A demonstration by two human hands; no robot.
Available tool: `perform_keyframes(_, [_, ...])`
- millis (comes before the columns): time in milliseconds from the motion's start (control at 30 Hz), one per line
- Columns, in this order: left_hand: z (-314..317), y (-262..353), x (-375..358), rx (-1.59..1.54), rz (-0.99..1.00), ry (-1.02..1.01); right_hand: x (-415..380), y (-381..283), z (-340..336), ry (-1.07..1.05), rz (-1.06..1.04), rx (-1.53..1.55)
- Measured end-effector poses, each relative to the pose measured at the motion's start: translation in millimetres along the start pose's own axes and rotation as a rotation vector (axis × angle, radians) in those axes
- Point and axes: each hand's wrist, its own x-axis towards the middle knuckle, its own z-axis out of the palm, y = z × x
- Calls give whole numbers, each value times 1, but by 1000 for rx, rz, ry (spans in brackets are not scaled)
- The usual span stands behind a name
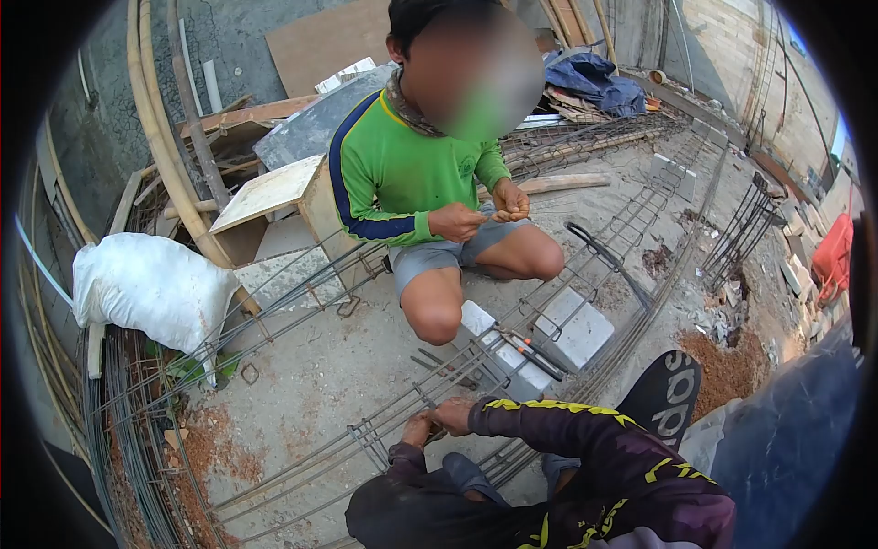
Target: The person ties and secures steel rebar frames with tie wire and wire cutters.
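Observation:
My left hand (418, 428) and my right hand (453, 416) are close together at a steel rebar cage (366, 437) low in front of me. The fingers of both look closed at the bars; what they grip is too small to make out. Just beyond my hands, a dark pincer-like tool (444, 368) lies among the bars. A tool with orange marks on its handles (517, 342) rests over a pale block (521, 375). A second pale block (574, 329) also sits under the cage.
A co-worker in a green shirt (384, 174) squats across the cage, both hands (485, 212) raised at thin wire. A white sack (151, 288) lies at left over bundled rods (137, 430). Bamboo poles (165, 137) lean behind. Reddish soil (732, 371) and a blue sheet (777, 457) are at right.

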Motion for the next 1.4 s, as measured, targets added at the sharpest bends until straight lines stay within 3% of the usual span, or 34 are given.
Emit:
perform_keyframes(100, [-2, -16, 4, -158, -2, -2, 6, -1, 14, 52, 160, 61])
perform_keyframes(167, [-2, -15, 5, -452, -200, -64, 12, 3, 25, 116, 307, 135])
perform_keyframes(333, [2, -3, 1, -413, -212, -30, 11, -2, 20, 219, 728, 543])
perform_keyframes(433, [2, -5, -1, -370, -159, -8, 13, 0, 35, 375, 786, 571])
perform_keyframes(600, [9, 1, -4, -285, -73, 41, 3, -2, 40, 455, 848, 859])
perform_keyframes(700, [6, -8, 0, -284, 9, 11, -4, 2, 38, 450, 490, 520])
perform_keyframes(900, [6, -11, 5, -304, -104, -23, -19, 28, 2, 114, -113, 27])
perform_keyframes(1000, [8, -7, 3, -340, -96, 2, -22, 16, -23, -140, -154, -276])
perform_keyframes(1100, [8, -15, 5, -337, -87, 9, -10, 36, -1, 54, -477, -518])
perform_keyframes(1300, [8, -17, 3, -329, -80, 39, -9, 34, 3, -1, -573, -633])
perform_keyframes(1400, [9, -10, -1, -288, -9, 75, -16, 31, 23, 95, -419, -550])
